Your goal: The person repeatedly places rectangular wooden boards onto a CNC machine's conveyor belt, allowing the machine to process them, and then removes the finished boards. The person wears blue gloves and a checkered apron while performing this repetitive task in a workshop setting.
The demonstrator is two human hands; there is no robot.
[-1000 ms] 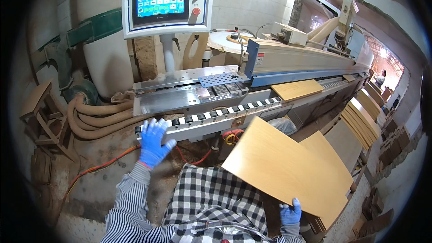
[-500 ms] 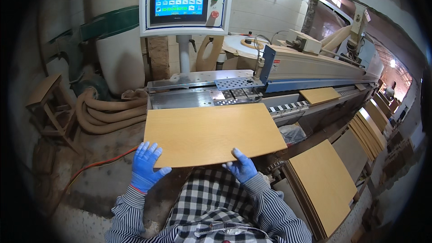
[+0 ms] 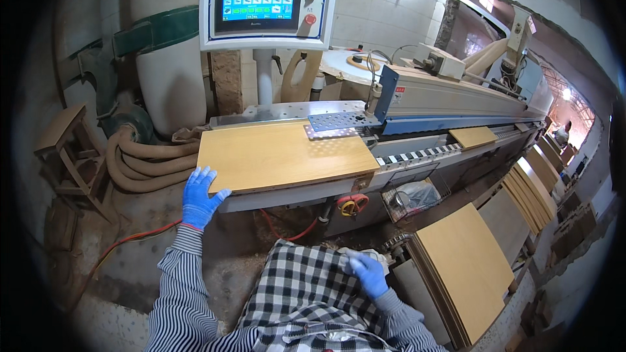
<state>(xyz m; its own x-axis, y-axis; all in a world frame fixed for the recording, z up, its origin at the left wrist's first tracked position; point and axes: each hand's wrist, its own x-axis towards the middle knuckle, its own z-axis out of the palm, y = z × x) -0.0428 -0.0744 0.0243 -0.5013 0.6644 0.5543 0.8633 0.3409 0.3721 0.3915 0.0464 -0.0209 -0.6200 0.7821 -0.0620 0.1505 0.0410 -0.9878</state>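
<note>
Head view. Right hand [image 3: 368,275]: above the checked apron [image 3: 293,280], fingers loosely curled, released, clear of the wood-faced board [image 3: 280,156]. Left hand [image 3: 201,199]: fingers spread, not clenched, resting at the board's near left corner, thumb by its near edge. Right of the right hand: stack of boards [image 3: 466,267]; wire basket [image 3: 424,212] beyond. The wood-faced board lies flat on the machine bed [image 3: 280,202], extending rightward from the left hand, ahead of the right. Perforated blue plate [image 3: 336,121] overhangs its far right part; contact cannot be told. Farther back: control panel [image 3: 268,38], lit.
</note>
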